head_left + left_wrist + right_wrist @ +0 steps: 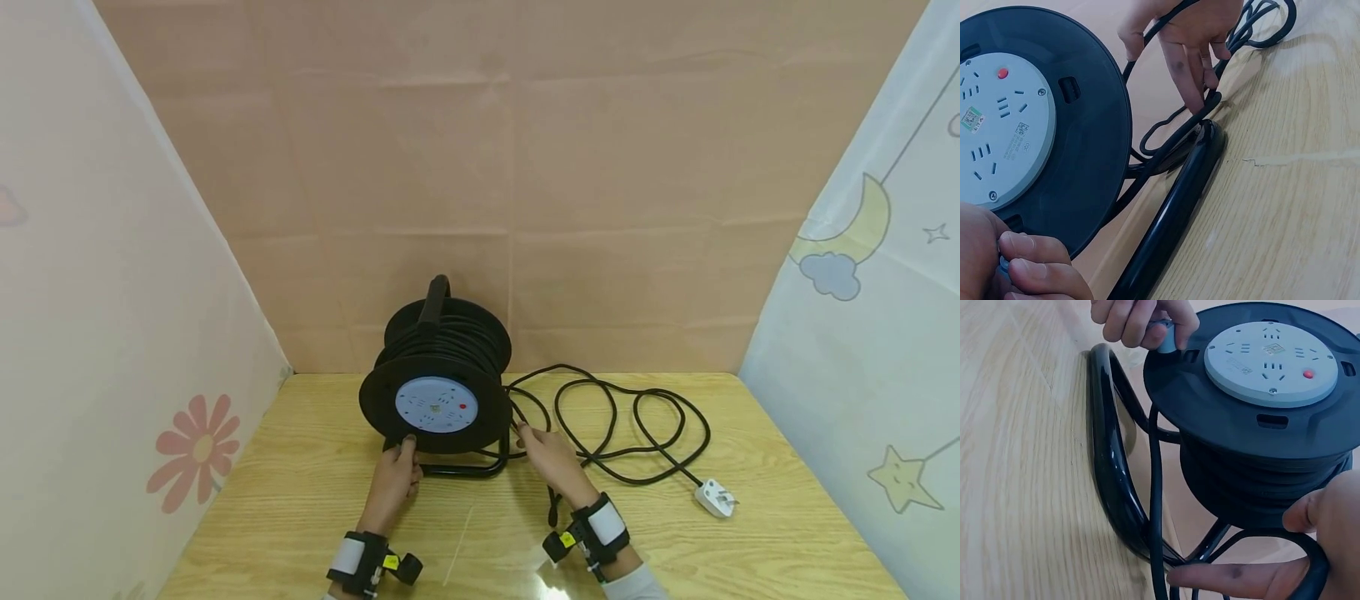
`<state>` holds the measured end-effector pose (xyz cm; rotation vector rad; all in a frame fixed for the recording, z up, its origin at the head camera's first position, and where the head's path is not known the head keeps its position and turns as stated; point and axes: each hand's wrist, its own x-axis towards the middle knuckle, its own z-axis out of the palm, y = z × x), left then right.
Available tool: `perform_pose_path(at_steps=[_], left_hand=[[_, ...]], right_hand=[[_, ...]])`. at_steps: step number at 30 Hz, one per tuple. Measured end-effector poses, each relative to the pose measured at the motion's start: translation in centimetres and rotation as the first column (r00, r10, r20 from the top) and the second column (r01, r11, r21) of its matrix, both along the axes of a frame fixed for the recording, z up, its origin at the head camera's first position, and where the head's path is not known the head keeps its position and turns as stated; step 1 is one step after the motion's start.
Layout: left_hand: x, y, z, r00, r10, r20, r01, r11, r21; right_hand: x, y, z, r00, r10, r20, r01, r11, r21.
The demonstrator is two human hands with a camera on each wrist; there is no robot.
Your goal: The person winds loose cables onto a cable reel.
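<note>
A black cable reel [435,367] stands on the table, its round light-grey socket panel [420,405] facing me. At the reel's lower left rim, my left hand [395,477] grips a small blue-grey crank knob [1168,339] with curled fingers. To the right of the reel, my right hand [553,458] is at the loose black cable [1316,553]. One stretch of it passes between the thumb and the fairly straight index finger, which stand apart. The index fingertip lies against another stretch of cable [1156,506] beside the reel's black tubular stand [1110,450].
Loose cable loops [652,392] lie on the wooden table [300,500] at the right, ending in a white three-pin plug [716,497]. A brown paper-like backdrop [510,208] rises close behind the reel. Printed panels [877,350] flank both sides.
</note>
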<state>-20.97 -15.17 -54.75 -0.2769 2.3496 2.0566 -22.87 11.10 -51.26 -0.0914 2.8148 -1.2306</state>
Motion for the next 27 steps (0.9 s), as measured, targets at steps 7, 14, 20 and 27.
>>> perform_pose_path(at_steps=[7, 14, 20, 27], left_hand=[[0.0, 0.0, 0.0, 1.0, -0.004, -0.002, 0.004, 1.0, 0.007], [0.2, -0.2, 0.2, 1.0, -0.013, -0.003, 0.013, 1.0, 0.008], [0.3, -0.5, 0.3, 1.0, -0.016, -0.001, 0.016, 1.0, 0.004], [0.3, -0.9, 0.5, 1.0, -0.013, 0.015, 0.013, 1.0, 0.008]], right_hand=[[0.0, 0.0, 0.1, 0.999, -0.035, -0.031, 0.038, 0.995, 0.092], [0.1, 0.2, 0.3, 0.995, -0.099, -0.007, 0.099, 0.994, 0.052], [0.2, 1.2, 0.7, 0.986, -0.165, -0.002, 0.164, 0.984, 0.073], [0.0, 2.6, 0.9, 0.982, -0.185, 0.037, 0.184, 0.982, 0.038]])
